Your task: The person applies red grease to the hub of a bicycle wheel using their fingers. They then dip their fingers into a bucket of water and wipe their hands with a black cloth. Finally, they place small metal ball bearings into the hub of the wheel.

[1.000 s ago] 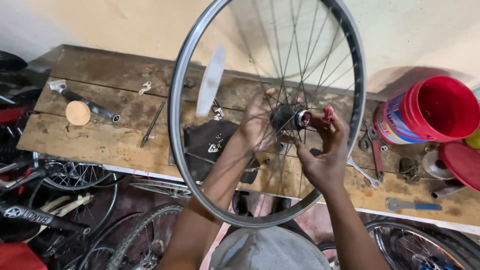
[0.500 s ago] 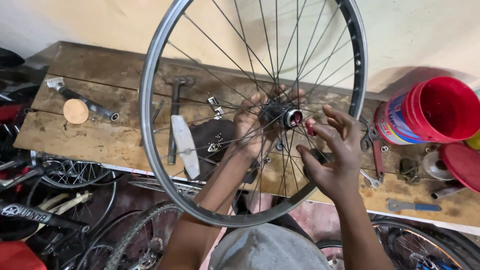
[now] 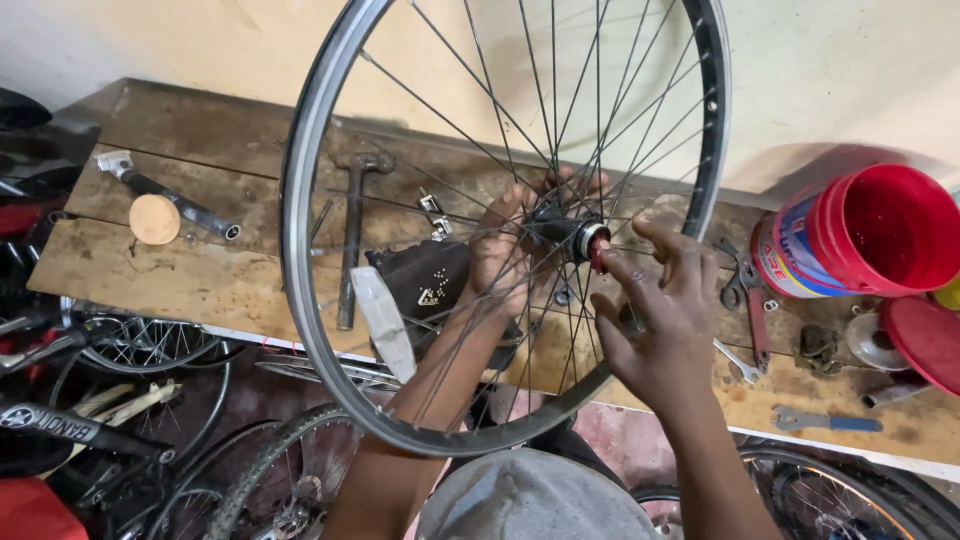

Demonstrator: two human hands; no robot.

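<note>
Head view: looking down through a wheel held up on edge over a bench.
Wheel: silver-rimmed spoked bicycle wheel (image 3: 300,250), bare of tyre, stands near upright between the camera and the bench, so both sides of the hub can be reached at once.
Hub: black metal hub with a red end cap (image 3: 578,238) sits at the centre of the spokes, just above the far edge of the bench.
Left hand: left hand (image 3: 505,250) reaches in behind the spokes and wraps the far side of the hub, fingers closed on it, seemingly to steady the wheel.
Right hand: right hand (image 3: 655,320) sits on the near side, thumb and forefinger pinched at the red end cap, other fingers (image 3: 690,250) spread loose; whether they actually grip the cap I cannot tell.
Reflector: pale plastic spoke reflector (image 3: 382,322) hangs low in the spokes, left of the forearm.
Bench: worn wooden plank bench (image 3: 190,275) lies under the wheel against a pale wall.
On it, left: long-handled metal hammer (image 3: 350,240), a black bar tool beside a round wooden disc (image 3: 154,219), and a small black pouch (image 3: 425,280).
On it, right: red plastic bucket (image 3: 860,235) tipped on its side, with spanners (image 3: 825,420) lying near the hand's reach.
Below: other bicycle wheels (image 3: 130,345) and frames crowd the floor.
</note>
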